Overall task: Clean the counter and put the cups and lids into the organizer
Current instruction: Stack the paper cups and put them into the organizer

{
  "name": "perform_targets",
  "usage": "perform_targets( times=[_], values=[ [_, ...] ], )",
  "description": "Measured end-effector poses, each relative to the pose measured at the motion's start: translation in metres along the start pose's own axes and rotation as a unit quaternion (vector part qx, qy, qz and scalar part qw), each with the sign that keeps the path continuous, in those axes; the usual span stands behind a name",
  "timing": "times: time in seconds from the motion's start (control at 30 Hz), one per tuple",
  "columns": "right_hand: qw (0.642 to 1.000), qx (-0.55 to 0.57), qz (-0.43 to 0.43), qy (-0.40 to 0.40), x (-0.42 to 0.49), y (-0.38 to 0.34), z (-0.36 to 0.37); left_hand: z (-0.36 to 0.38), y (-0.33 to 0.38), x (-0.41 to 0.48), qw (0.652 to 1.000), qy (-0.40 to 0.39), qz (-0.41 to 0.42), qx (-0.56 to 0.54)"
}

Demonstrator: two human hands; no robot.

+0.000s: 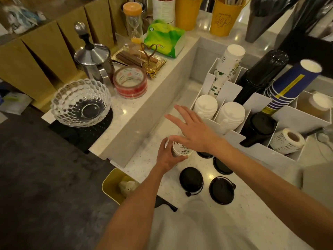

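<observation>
My left hand point(166, 156) grips a white printed paper cup point(181, 150) on the pale counter point(239, 208). My right hand point(193, 129) hovers just above that cup, fingers spread, holding nothing. Several black lids lie on the counter: one point(191, 179) in front of the cup, one point(222, 190) to its right, one point(222, 166) behind, and one point(204, 154) partly hidden under my right wrist. The white organizer point(232, 91) to the right holds stacks of white lids point(205, 106), floral cups point(228, 69), black cups point(261, 74), blue cups point(290, 83) and black lids point(259, 125).
A raised ledge point(144, 112) on the left carries a glass bowl point(81, 102), tape roll point(130, 82), metal pot point(94, 60), gold tray point(138, 60) and tissue pack point(164, 38). A label roll point(288, 140) sits in the organizer. A yellow bin point(115, 184) hangs at the counter's front edge.
</observation>
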State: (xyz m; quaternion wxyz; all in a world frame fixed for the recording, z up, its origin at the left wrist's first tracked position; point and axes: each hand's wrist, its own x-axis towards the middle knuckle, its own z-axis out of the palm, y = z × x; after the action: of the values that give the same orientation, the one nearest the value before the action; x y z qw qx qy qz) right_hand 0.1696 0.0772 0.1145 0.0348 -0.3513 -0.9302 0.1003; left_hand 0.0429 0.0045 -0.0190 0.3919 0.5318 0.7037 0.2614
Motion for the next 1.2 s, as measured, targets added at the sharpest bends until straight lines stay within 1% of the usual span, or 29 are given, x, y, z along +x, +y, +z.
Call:
perform_targets(
  times=[0.07,0.1,0.13,0.17,0.2,0.23,0.27,0.3,0.33,0.43,0.53,0.63,0.73,0.9,0.97,1.07,1.13,1.2],
  values=[
    [1.000,-0.021,0.001,0.005,-0.003,-0.002,0.006,0.000,0.000,0.000,1.000,-0.005,-0.009,0.006],
    [1.000,-0.014,0.002,0.006,-0.003,-0.002,0.008,0.000,0.000,0.000,1.000,-0.009,-0.015,0.008],
    [1.000,0.024,0.007,0.013,-0.002,-0.001,0.008,0.000,0.000,0.000,1.000,-0.010,-0.017,0.006],
    [0.995,0.098,0.019,0.029,-0.001,0.000,0.007,0.000,-0.001,0.000,1.000,-0.008,-0.013,0.001],
    [0.978,0.194,0.037,0.060,-0.002,0.001,0.008,0.000,-0.001,0.000,1.000,-0.006,-0.008,-0.005],
    [0.951,0.285,0.056,0.105,-0.005,0.003,0.011,-0.001,-0.001,0.000,1.000,-0.004,-0.003,-0.011],
    [0.923,0.348,0.078,0.148,-0.009,0.004,0.017,-0.001,0.000,-0.001,1.000,-0.002,0.002,-0.014],
    [0.900,0.383,0.105,0.178,-0.016,0.005,0.027,-0.001,-0.001,-0.001,1.000,-0.002,0.004,-0.013],
    [0.885,0.403,0.133,0.192,-0.023,0.005,0.038,-0.001,-0.001,-0.002,1.000,-0.003,0.006,-0.008],
    [0.854,0.458,0.173,0.178,-0.034,0.005,0.071,0.000,0.000,-0.004,1.000,-0.006,0.020,0.014],
    [0.834,0.487,0.212,0.151,-0.033,0.008,0.087,-0.002,0.002,-0.005,0.999,-0.007,0.024,0.020],
    [0.824,0.489,0.251,0.136,-0.034,0.008,0.097,-0.003,0.006,-0.007,0.999,-0.013,0.021,0.025],
    [0.822,0.493,0.253,0.134,-0.035,0.007,0.098,-0.005,0.011,-0.007,0.999,-0.018,0.025,0.031],
    [0.818,0.502,0.261,0.106,-0.047,0.006,0.112,-0.011,0.014,-0.005,0.999,-0.041,0.018,0.007],
    [0.810,0.513,0.265,0.106,-0.044,0.005,0.112,-0.017,0.020,-0.004,0.998,-0.047,0.039,-0.030],
    [0.804,0.530,0.249,0.104,-0.030,0.003,0.095,-0.030,0.031,0.000,0.985,-0.056,0.103,-0.128],
    [0.806,0.533,0.232,0.110,-0.019,0.007,0.074,-0.040,0.043,0.005,0.973,-0.067,0.145,-0.169],
    [0.815,0.528,0.208,0.122,-0.008,0.017,0.043,-0.054,0.062,0.013,0.967,-0.082,0.154,-0.184]
  ],
)
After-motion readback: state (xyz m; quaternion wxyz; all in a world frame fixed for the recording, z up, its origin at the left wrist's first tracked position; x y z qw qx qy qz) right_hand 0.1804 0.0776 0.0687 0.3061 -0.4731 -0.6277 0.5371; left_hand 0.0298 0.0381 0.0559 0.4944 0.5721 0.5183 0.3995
